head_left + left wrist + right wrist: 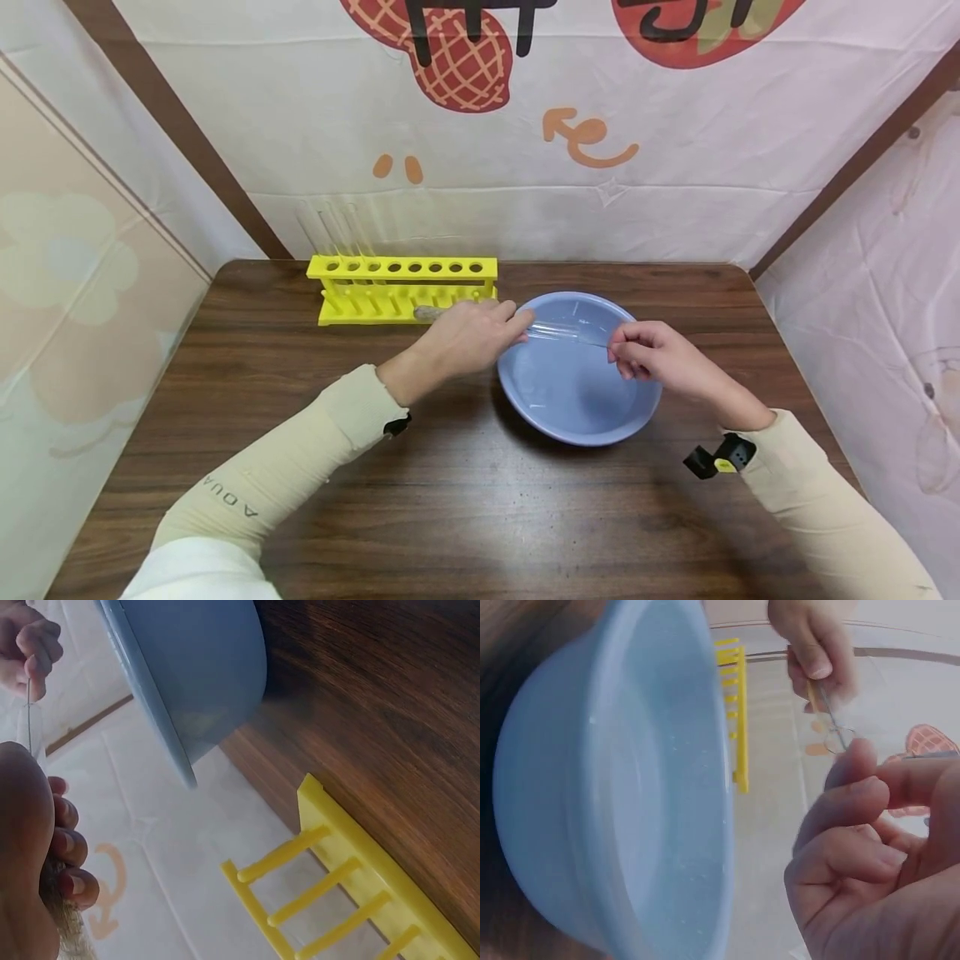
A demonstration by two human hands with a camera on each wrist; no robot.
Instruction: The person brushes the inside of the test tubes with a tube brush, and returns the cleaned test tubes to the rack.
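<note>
My left hand (472, 333) grips a clear glass test tube (553, 331) lying nearly level over the blue basin (581, 400). My right hand (660, 354) pinches the thin wire stem (594, 342) of a test tube brush, just right of the tube's mouth (838, 741). The stem runs inside the glass toward the left hand. Greyish brush bristles (67, 926) show at the far side of the left hand, beyond its curled fingers (69, 847). The palm hides the middle of the tube.
A yellow test tube rack (442, 268) stands at the back of the wooden table (465, 500), left of the basin. Several clear test tubes (330, 229) stand in its left holes. Behind the table hangs a printed cloth (300, 125).
</note>
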